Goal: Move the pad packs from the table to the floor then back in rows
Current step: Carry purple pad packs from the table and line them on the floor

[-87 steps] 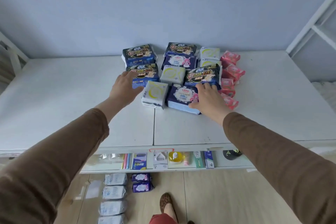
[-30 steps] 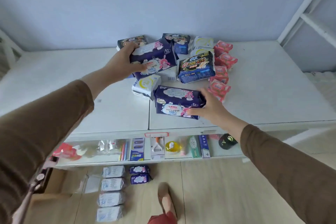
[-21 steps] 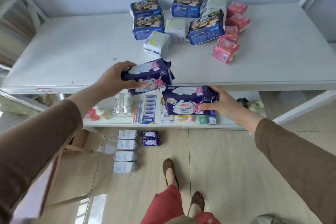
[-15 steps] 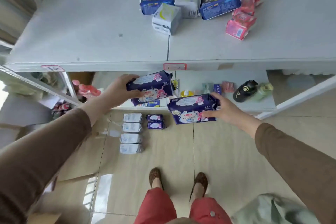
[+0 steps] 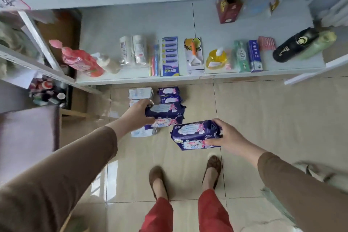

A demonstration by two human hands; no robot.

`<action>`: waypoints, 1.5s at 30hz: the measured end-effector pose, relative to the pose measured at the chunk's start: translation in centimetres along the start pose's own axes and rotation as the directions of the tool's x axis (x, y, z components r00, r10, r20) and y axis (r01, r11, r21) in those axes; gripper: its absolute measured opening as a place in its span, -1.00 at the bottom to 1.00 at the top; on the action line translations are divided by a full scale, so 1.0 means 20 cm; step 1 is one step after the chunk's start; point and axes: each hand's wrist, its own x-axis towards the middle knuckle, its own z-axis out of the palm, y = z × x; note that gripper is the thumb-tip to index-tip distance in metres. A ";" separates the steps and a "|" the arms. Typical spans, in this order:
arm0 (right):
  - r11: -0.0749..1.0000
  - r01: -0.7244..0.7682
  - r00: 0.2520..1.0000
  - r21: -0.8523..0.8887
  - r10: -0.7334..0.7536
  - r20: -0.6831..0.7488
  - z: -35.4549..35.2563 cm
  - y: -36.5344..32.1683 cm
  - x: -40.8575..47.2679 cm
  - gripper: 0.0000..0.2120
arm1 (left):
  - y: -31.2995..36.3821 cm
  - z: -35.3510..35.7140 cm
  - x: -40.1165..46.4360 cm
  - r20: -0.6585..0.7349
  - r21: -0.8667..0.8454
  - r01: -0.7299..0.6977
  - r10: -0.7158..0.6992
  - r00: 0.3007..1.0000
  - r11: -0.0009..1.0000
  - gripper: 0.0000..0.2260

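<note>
Each grip clasps a purple pad pack: left hand (image 5: 137, 114) by its left end, right hand (image 5: 227, 138) by its right.

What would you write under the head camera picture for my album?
Left hand and right hand each carry a purple pad pack down toward the packs on the floor.

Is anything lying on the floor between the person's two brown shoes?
No. In the head view, only bare beige floor tile shows between the left shoe and the right shoe.
</note>
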 end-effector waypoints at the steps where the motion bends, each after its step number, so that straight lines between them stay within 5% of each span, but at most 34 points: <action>1: 1.000 -0.012 1.000 0.005 0.012 -0.016 0.09 0.07 0.05 -0.57 | -0.07 0.08 0.05 0.018 0.009 0.000 0.000 1.000 1.000 -0.58; 5: 0.999 -0.037 0.996 -0.030 0.035 -0.077 0.37 0.36 0.34 -0.60 | -0.34 0.42 0.29 0.040 0.018 0.009 -0.009 0.999 1.000 -0.51; 12: 0.994 -0.004 0.994 -0.105 -0.008 -0.113 0.72 0.88 0.95 -0.50 | -0.63 0.95 0.83 -0.129 0.243 -0.049 0.082 0.988 0.969 -0.53; 22: 0.986 0.034 0.971 -0.166 -0.072 -0.228 0.98 1.31 1.54 -0.57 | -0.87 1.45 1.35 -0.147 0.162 -0.085 0.109 0.983 0.983 -0.53; 35: 0.995 0.075 0.965 -0.065 -0.088 -0.246 1.08 1.40 1.88 -0.54 | -0.99 1.51 1.48 -0.200 0.204 -0.050 0.092 0.975 0.978 -0.47; 45: 0.999 0.046 0.963 -0.002 -0.045 -0.266 1.16 1.29 2.02 -0.41 | -1.05 1.45 1.30 -0.254 0.347 -0.133 0.230 0.939 0.928 -0.57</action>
